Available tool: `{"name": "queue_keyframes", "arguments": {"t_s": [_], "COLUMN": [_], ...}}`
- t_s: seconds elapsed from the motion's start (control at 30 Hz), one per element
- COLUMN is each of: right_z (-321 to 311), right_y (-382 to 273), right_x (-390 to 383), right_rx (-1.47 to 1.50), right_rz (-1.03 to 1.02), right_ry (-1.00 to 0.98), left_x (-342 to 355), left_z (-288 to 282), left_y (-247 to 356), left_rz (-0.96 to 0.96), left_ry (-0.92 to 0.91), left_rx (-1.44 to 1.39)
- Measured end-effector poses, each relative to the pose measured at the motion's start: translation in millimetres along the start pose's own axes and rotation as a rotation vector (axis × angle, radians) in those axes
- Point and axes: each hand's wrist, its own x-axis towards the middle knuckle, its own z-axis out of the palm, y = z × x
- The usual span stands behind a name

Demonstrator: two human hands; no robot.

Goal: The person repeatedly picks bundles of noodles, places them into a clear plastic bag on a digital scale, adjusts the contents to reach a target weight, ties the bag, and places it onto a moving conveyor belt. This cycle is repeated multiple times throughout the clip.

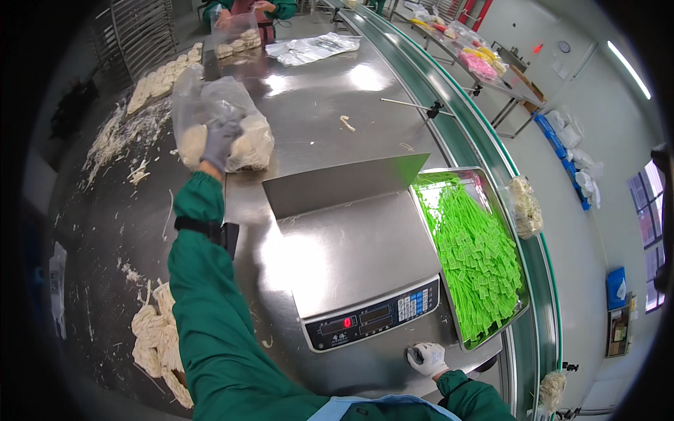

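My left hand (220, 143), in a grey glove, is stretched out to the far left of the table. Its fingers are closed on a clear plastic bag (254, 140) with pale noodle bundles inside. Another part of clear plastic (188, 98) stands up beside it, with a pale bundle (192, 145) left of my wrist. My right hand (427, 359), in a whitish glove, rests curled on the table near its front edge, apparently with nothing in it. Ahead of it lies a metal tray (458, 324) full of bright green twist ties (477, 259).
A scale (365, 245) with an upright metal plate (344, 184) stands mid-table. Loose noodles (160, 337) lie at left. Noodle bundles (165, 76) line the far left edge. A co-worker (282, 8) handles a bag (236, 36). A green conveyor (484, 133) runs along the right; a bagged bundle (525, 207) is on it.
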Motion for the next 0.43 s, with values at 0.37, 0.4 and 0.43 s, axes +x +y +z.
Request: {"name": "queue_keyframes", "arguments": {"t_s": [0.37, 0.4, 0.43], "right_z": [3.9, 5.4, 8.2], "right_y": [9.6, 12.5, 14.8], "right_x": [-6.9, -8.0, -9.1], "right_rx": [0.060, 0.054, 0.071], "right_rz": [-0.083, -0.087, -0.085], "right_ry": [0.054, 0.041, 0.039], "left_x": [-87.5, -88.3, -103.4], "left_z": [-101.2, -102.4, -107.5], "left_y": [213.1, 221.8, 228.8], "left_rz": [-0.159, 0.006, 0.061], "left_ry": [0.016, -0.119, -0.169], "left_rx": [-0.372, -0.310, -0.277]}}
